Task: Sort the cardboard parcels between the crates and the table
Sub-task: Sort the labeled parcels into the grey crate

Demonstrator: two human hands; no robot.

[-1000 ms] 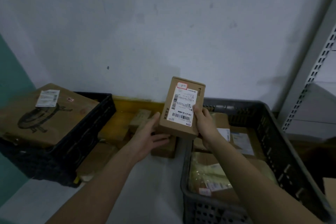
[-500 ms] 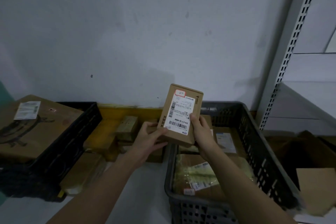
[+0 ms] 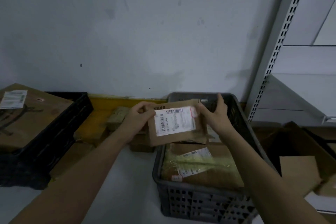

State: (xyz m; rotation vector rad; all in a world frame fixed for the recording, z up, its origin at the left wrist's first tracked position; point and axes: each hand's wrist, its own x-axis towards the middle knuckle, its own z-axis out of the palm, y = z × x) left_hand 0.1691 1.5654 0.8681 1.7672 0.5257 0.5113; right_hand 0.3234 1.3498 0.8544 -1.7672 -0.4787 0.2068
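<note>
From the head camera, a small cardboard parcel (image 3: 174,125) is held up in both hands over the far-left corner of the grey crate (image 3: 200,203), its white shipping label (image 3: 175,121) facing the camera and turned sideways. The left hand (image 3: 135,121) grips the parcel's edge at nine o'clock, fingers curled over the top corner and thumb against the front face. The right hand (image 3: 215,114) takes the edge at three o'clock; its thumb and lower fingers seem to pinch the corner by the label's red mark, while the index finger points straight up, though motion blur makes the exact grip hard to read.

Below the parcel, at six o'clock from it, the grey crate holds a larger parcel wrapped in yellowish tape (image 3: 201,165) with its own label, and more cardboard lies deeper in the crate. At nine o'clock in the view, a big brown box (image 3: 31,114) with a white label sits on top of a black crate (image 3: 60,132). Between the two crates, small parcels (image 3: 116,116) lie on the table (image 3: 131,187) against a yellow strip (image 3: 109,102) at the foot of the wall. At three o'clock stands a slotted metal shelf upright (image 3: 278,47), and at four o'clock an open cardboard box (image 3: 300,169).
</note>
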